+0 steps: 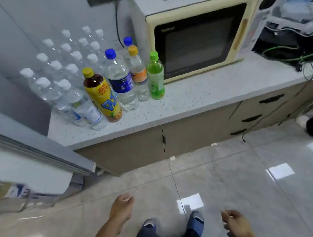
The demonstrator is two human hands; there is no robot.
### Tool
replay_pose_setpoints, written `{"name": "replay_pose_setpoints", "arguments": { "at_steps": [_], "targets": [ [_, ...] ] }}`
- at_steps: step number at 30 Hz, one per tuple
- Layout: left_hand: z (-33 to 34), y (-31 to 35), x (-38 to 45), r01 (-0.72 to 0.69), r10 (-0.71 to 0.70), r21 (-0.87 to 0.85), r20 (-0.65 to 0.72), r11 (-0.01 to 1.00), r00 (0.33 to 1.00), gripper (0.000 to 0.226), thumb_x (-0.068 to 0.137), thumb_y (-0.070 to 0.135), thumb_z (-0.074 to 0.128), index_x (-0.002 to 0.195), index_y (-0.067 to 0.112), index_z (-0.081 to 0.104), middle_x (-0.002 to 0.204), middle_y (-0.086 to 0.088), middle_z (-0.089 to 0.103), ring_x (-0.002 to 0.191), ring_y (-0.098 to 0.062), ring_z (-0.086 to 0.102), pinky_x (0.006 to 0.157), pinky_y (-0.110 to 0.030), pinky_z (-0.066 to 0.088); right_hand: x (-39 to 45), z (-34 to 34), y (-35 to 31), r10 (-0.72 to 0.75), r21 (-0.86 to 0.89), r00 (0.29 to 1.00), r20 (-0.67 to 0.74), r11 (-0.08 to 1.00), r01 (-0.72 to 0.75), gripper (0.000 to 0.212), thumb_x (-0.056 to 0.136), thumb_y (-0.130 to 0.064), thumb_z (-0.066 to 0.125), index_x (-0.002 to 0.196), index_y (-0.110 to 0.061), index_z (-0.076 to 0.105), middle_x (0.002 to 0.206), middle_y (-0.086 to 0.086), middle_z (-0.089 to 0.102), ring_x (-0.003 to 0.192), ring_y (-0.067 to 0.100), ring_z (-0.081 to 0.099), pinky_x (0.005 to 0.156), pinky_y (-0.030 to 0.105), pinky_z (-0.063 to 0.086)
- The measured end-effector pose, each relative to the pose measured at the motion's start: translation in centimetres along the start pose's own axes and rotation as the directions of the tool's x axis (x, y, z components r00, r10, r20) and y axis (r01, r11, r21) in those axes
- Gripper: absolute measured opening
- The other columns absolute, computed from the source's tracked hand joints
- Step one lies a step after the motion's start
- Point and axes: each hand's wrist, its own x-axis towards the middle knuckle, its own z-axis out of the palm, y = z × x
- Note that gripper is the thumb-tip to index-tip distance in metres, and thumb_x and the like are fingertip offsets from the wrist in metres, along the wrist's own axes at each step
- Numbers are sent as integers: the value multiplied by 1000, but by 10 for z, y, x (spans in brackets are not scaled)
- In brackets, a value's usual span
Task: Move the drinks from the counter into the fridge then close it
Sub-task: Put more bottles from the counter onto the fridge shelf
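On the speckled counter [196,98] stand a yellow-labelled tea bottle [101,95], a blue-capped water bottle [120,78], an orange-labelled bottle [138,72], a green bottle [155,77] and another blue-capped bottle [127,42] behind them. Several clear white-capped water bottles [64,72] crowd the counter's left end. The open fridge door [37,159] juts in at the left, with items on its shelf [15,192]. My left hand [122,205] and right hand [234,222] hang low over the floor, fingers loosely curled, holding nothing and well short of the counter.
A cream microwave [197,36] stands on the counter right of the bottles, with a black bag and cables [288,41] beyond it. Beige cabinets and drawers [250,114] sit under the counter. My feet [174,223] stand on glossy grey tiles. Another person's foot [312,126] shows at the right edge.
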Motion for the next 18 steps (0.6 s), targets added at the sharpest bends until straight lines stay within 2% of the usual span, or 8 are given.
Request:
{"name": "replay_pose_setpoints", "arguments": {
  "at_steps": [2, 5, 9, 12, 14, 16, 18],
  "targets": [
    [4, 4, -9, 28, -34, -91, -64, 995, 997, 25, 92, 29, 64, 113, 15, 63, 106, -12, 68, 88, -29, 67, 81, -40, 59, 23, -3, -41, -92, -34, 995, 43, 995, 94, 22, 94, -12, 64, 75, -1, 60, 58, 14, 50, 51, 20, 40, 50, 24, 32],
    [2, 18, -23, -24, -9, -238, -136, 971, 991, 20, 92, 26, 66, 109, 14, 65, 91, -10, 69, 71, -25, 64, 63, -33, 55, 35, 6, -99, -224, -95, 966, 129, 967, 237, 19, 94, -12, 62, 77, -5, 62, 59, 10, 51, 52, 20, 41, 50, 25, 33],
    [-13, 52, -31, -135, 54, -343, -237, 929, 970, 15, 94, 28, 64, 108, 23, 64, 104, -7, 66, 88, -20, 66, 57, -24, 53, 21, 39, -175, -406, -112, 870, 279, 886, 449, 17, 93, -13, 61, 77, -9, 64, 66, 1, 59, 62, 19, 53, 62, 30, 43],
    [-32, 80, -30, -247, 130, -354, -323, 902, 937, 9, 96, 27, 61, 104, 30, 64, 108, -3, 66, 96, -17, 65, 61, -22, 53, 0, 74, -223, -516, -99, 764, 388, 800, 591, 18, 96, -12, 59, 82, -2, 64, 76, 7, 60, 73, 21, 56, 69, 30, 43],
    [-47, 101, -32, -328, 189, -346, -378, 879, 906, 10, 96, 30, 61, 103, 37, 64, 107, 5, 65, 98, -12, 64, 65, -21, 54, -21, 97, -252, -570, -100, 690, 446, 734, 671, 13, 97, -20, 62, 94, -8, 67, 86, 3, 67, 80, 19, 62, 71, 23, 46],
    [-63, 124, -31, -404, 246, -335, -425, 852, 871, 13, 94, 33, 61, 102, 43, 63, 104, 10, 65, 93, -7, 64, 69, -24, 55, -45, 116, -282, -635, -112, 611, 473, 644, 756, 12, 95, -26, 64, 104, -18, 66, 93, -2, 68, 84, 9, 63, 68, 10, 46],
    [-79, 151, -29, -479, 290, -342, -478, 808, 829, 18, 92, 32, 62, 108, 40, 63, 100, 10, 66, 81, -1, 65, 63, -21, 55, -69, 134, -313, -720, -75, 506, 475, 540, 838, 17, 93, -27, 67, 108, -21, 65, 94, -4, 68, 82, 7, 62, 68, 7, 46]
  ]
}}
